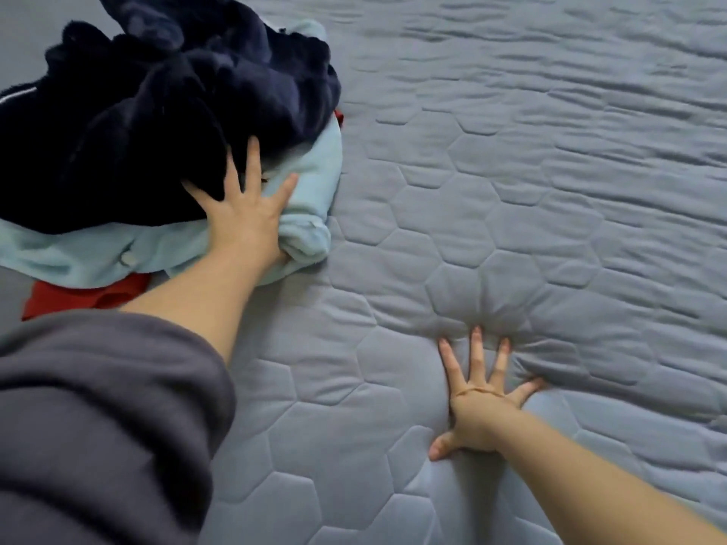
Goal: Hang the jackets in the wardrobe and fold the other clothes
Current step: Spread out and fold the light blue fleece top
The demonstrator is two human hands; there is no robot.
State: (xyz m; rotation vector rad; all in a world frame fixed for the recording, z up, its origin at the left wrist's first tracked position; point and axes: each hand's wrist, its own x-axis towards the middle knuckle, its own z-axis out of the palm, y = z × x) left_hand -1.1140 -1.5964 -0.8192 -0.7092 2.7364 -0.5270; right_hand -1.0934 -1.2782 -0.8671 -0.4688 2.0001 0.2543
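Dim, soft light; blurred edges

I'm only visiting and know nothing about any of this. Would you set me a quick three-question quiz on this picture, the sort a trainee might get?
1. True or false: the right hand lies flat, fingers spread, on the quilted bedcover.
2. Where does the left hand rest? A) on the clothes pile B) on a pillow C) in the air, touching nothing
3. What colour is the topmost garment of that pile?

Key: 1 true; 2 A; 3 navy.
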